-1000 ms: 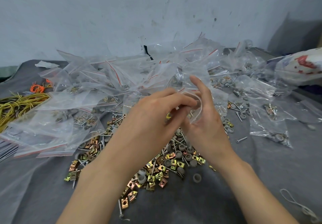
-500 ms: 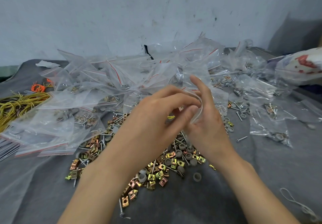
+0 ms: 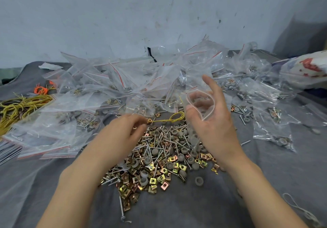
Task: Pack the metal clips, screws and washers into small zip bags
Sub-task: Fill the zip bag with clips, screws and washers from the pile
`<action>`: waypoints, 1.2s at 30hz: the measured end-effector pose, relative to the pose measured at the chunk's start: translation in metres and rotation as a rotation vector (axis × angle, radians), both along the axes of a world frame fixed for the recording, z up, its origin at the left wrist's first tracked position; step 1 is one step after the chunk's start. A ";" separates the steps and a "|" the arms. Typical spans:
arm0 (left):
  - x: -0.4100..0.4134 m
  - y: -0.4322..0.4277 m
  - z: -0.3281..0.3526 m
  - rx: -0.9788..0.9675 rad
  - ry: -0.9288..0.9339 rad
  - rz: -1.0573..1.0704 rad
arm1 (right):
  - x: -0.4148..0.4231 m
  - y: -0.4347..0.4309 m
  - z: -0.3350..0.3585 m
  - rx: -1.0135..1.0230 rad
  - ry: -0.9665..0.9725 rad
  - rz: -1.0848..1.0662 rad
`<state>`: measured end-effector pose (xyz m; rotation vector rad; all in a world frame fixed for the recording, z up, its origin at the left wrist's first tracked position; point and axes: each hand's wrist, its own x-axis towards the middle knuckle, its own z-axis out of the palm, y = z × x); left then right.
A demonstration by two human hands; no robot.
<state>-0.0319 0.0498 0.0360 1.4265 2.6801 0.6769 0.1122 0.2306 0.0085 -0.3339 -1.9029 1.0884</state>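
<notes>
Hardware pile [image 3: 159, 160] is sitting mid-cloth [image 3: 265, 174], filled bags [image 3: 123, 86] are heaping behind and beside it, wire coils [image 3: 17, 107] are lying far left, an open bag [image 3: 193, 130] is hanging above its right edge.

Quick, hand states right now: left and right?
Left hand: fingers curled over the hardware pile; cannot tell if it grips a piece.
Right hand: holds a small zip bag, mouth open.
</notes>
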 end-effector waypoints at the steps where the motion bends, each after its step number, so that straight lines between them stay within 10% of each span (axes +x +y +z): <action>1: -0.002 -0.002 -0.003 -0.041 0.003 0.015 | 0.001 0.000 0.001 -0.007 0.003 0.001; 25: 0.003 -0.012 -0.023 -0.201 -0.006 0.116 | 0.010 -0.016 0.017 -0.023 0.016 -0.009; 36: 0.010 -0.016 -0.004 0.182 -0.128 0.123 | 0.015 -0.016 0.015 -0.041 -0.025 0.000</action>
